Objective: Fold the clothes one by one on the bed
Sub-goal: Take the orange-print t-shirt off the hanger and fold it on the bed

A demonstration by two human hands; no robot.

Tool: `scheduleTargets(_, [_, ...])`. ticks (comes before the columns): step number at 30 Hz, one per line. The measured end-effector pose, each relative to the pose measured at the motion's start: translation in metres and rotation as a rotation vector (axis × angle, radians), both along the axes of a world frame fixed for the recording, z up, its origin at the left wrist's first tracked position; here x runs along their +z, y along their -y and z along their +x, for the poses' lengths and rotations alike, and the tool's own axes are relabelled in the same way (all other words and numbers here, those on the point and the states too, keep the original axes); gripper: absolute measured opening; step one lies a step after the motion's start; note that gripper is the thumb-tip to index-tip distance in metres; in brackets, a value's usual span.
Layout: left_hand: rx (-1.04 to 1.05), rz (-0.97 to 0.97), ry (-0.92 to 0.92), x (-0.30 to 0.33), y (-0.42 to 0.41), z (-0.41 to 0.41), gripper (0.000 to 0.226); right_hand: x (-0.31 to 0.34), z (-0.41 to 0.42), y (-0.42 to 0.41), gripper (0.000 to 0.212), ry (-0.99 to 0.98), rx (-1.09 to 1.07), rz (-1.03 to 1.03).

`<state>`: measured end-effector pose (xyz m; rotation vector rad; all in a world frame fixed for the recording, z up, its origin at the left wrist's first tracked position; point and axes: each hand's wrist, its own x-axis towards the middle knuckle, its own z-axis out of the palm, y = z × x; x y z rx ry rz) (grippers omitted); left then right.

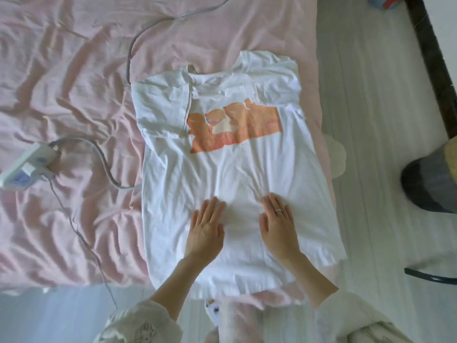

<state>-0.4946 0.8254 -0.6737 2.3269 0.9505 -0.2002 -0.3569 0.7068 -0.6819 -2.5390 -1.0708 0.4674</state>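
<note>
White T-shirt (237, 174) with an orange print (235, 129) lies face up on the pink bed sheet (74, 95), near the bed's right edge, collar away from me and hem toward me. Both sleeves look already turned in over the chest, the left one lying as a flap beside the print, so I judge the side folds are under way or done and I am now at the smoothing step.

My left hand (205, 231) and right hand (279, 226) rest flat on the lower middle of the shirt, just beside each other with a strip of cloth between them. The fingers of both are straight and spread, pressing down on the fabric, gripping nothing. Creases fan out from under the fingertips toward the print.

A white power strip (27, 167) sits on the sheet well to the left, and its cable (108, 174) runs up to the shirt's left edge and seems to pass under it; I cannot tell how far.

Next, I judge, the move calls for sliding both palms outward to flatten those creases, then pinching the hem at its two corners and carrying it up toward the collar to halve the shirt, keeping the tucked sleeves from slipping out.
</note>
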Motion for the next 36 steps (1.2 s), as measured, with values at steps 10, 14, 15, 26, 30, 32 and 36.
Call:
scheduleTargets(10, [0.727, -0.455, -0.318, 0.028, 0.082, -0.081, 0.049, 0.03, -0.053, 0.089, 0.041, -0.72, -0.896, -0.105])
scheduleTargets(14, [1.485, -1.288, 0.074, 0.032, 0.068, -0.079, 0.048, 0.036, -0.031, 0.092, 0.037, -1.324, -1.475, 0.345])
scheduleTargets(15, [1.628, -1.35, 0.214, 0.024, 0.085, -0.085, 0.039, 0.029, -0.035, 0.11, 0.035, -1.385, -1.545, 0.433])
scheduleTargets(26, [1.598, -1.556, 0.72, 0.046, 0.072, -0.088, 0.033, 0.059, -0.019, 0.104, 0.055, -1.48, -1.287, 0.441])
scheduleTargets(30, [1.616, -1.468, 0.625, 0.048, 0.065, -0.097, 0.019, 0.061, -0.017, 0.11, 0.015, -1.275, -1.493, 0.649])
scheduleTargets(32, [1.742, -1.348, 0.597, 0.059, 0.059, -0.09, 0.007, 0.068, -0.013, 0.104, 0.013, -1.377, -1.48, 0.795])
scheduleTargets(36, [1.802, -1.275, 0.781, 0.091, 0.028, -0.064, 0.021, 0.096, 0.017, 0.073, 0.03, -1.401, -1.41, 1.027])
